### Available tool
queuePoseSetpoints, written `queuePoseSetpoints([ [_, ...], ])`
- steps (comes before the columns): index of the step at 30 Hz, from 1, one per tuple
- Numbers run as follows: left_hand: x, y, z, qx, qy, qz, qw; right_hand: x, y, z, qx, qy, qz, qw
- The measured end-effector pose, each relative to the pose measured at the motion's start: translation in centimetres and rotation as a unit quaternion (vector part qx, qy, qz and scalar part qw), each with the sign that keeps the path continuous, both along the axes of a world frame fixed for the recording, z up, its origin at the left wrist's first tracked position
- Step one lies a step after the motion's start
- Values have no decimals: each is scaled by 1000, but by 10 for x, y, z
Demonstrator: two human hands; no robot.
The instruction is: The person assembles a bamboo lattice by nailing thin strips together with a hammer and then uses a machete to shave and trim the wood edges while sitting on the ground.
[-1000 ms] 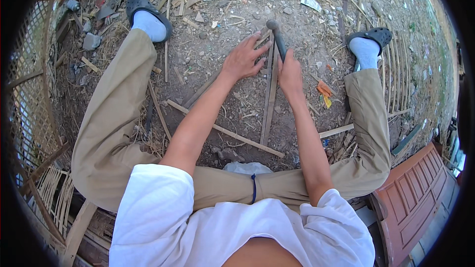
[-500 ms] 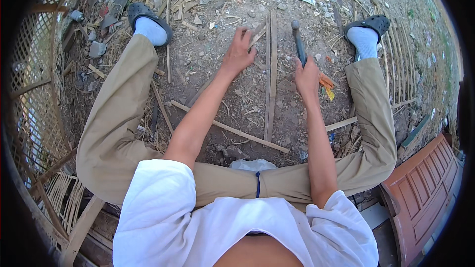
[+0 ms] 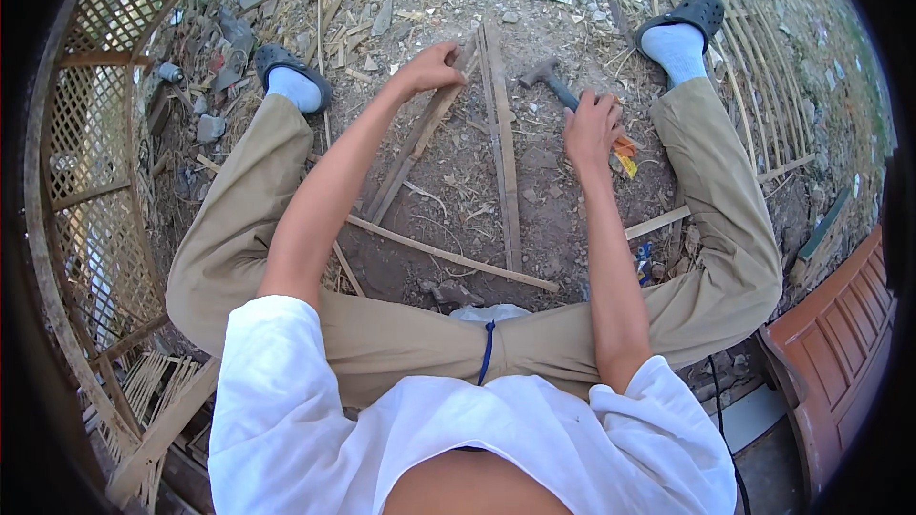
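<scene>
Left hand point(image 3: 431, 70): arm stretched toward one o'clock, fingers bent, pinching the slanted strip point(image 3: 416, 141) near its upper end.
Right hand point(image 3: 593, 130): arm nearly straight toward twelve, back upward, fingers curved over the hammer point(image 3: 560, 88); how tightly they close, one cannot tell.
Hammer: at one o'clock from the picture's centre, dark head toward ten-thirty.
Slanted strip: flat, narrow wood, seven to one o'clock.
Upright strips point(image 3: 500, 148): weathered wood, roughly six to twelve, between the hands.
Ground point(image 3: 458, 200): dry, gritty soil.
</scene>
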State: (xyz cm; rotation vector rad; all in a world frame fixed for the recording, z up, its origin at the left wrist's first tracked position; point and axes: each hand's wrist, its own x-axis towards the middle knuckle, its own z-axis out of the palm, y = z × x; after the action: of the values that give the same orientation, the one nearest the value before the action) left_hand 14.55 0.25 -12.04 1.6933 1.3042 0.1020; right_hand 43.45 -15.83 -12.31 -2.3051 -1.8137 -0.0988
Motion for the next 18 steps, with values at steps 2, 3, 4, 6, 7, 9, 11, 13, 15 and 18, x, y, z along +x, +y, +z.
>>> queuePoseSetpoints([
  [2,-6,2,18,-10,-54,-7,998,-11,28,18,-17,294,27,955],
  [3,-6,-2,30,-13,-84,-12,996,-18,41,34,-27,429,42,902],
  [4,-6,-4,42,-7,-86,-32,996,-31,48,48,-29,437,56,897],
  [6,-16,-8,64,10,-84,-60,995,-69,55,92,-45,400,94,911],
  [7,-10,-13,82,20,-100,-71,992,-82,54,110,-56,348,107,930],
  [9,-13,-20,107,107,-80,-113,984,-98,53,143,-71,290,124,946],
  [11,-19,-30,130,170,-64,-113,977,-108,54,169,-79,275,127,950],
  [13,-22,-37,161,162,-73,-114,977,-109,51,181,-58,256,151,953],
  [15,-33,-44,185,166,-90,-112,976,-112,48,199,-46,245,180,952],
  [18,-42,-59,218,145,-134,-68,978,-115,49,234,-24,228,224,947],
])
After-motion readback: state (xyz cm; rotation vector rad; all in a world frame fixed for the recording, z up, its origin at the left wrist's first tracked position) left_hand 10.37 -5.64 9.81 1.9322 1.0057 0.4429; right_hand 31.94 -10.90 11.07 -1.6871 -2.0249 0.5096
